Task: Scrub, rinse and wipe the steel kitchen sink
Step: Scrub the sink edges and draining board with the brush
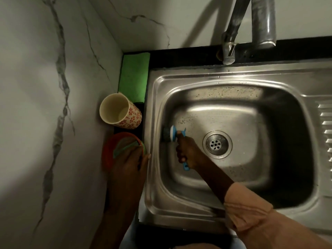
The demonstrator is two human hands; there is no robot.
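The steel sink (pixel 212 78) fills the middle and right, with its round drain (pixel 217 144) in the basin floor. My right hand (pixel 187 150) grips the blue handle of a scrub brush (pixel 170 132). The brush's dark steel-wool head presses against the basin's left wall. My left hand (pixel 130 164) rests on the counter at the sink's left rim, partly over an orange bowl (pixel 115 146); its fingers look relaxed. Water drops speckle the basin's back wall.
A steel tap (pixel 233 33) hangs over the sink's back edge. On the narrow black counter to the left lie a green cloth (pixel 133 76) and a cream cup with red flowers (pixel 119 111). A marble wall closes the left side. Drainboard ribs (pixel 326 133) lie at right.
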